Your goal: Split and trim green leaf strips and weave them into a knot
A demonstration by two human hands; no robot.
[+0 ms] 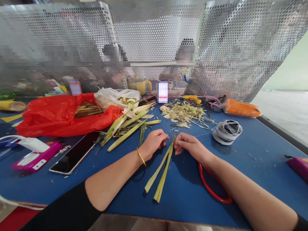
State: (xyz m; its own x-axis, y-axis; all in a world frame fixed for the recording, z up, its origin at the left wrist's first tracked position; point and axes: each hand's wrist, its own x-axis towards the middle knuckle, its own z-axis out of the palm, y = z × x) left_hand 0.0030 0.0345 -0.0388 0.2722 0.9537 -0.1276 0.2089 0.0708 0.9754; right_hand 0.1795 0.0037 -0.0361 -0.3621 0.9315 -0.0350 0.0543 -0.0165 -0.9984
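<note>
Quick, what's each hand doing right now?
Left hand: closed in a pinch; anything held is too small to tell.
Right hand: closed, pinching the green strips near their top.

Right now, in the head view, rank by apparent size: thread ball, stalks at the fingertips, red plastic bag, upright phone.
1. Red plastic bag, largest.
2. Stalks and thread ball: too alike to rank.
3. Upright phone, smallest, though farther back than both.

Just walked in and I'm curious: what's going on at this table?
Someone's right hand pinches the upper ends of a few green strips at the blue table. The left hand is curled close beside them; I can't tell whether it grips anything. A ball of string lies beyond the right hand, trailing toward it, and a pile of shreds lies farther back.
</note>
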